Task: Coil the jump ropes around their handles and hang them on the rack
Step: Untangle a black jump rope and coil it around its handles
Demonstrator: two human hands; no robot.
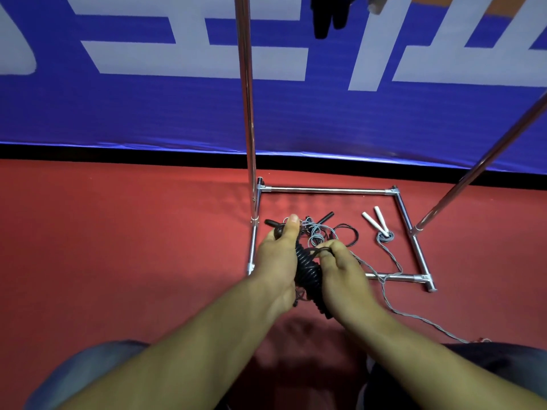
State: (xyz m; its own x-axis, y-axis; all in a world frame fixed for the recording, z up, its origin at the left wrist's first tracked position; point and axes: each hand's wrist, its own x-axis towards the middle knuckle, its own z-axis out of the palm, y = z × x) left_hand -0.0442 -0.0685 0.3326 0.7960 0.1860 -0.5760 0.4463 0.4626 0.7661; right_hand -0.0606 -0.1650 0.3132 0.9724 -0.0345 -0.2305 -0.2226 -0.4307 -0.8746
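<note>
A blue banner (148,113) with pale lettering covers the wall above a red floor (103,232). A chrome rack (247,113) stands on the floor: two upright poles rise from a rectangular base frame.

Both forearms reach forward from the bottom of the view. The left hand (276,261) grips the upper end of a black jump rope (307,272), thumb extended along the top. The black jump rope is wound in tight coils around its handles and sits between the two hands, above the near-left corner of the base frame. The right hand (344,269) pinches a loose strand of the black jump rope at the top of the coil.

Inside the base frame lie a tangle of black and grey cord (322,232) and a grey jump rope (384,236) with two white handles (376,221); its cord trails over the near bar toward the person.
</note>
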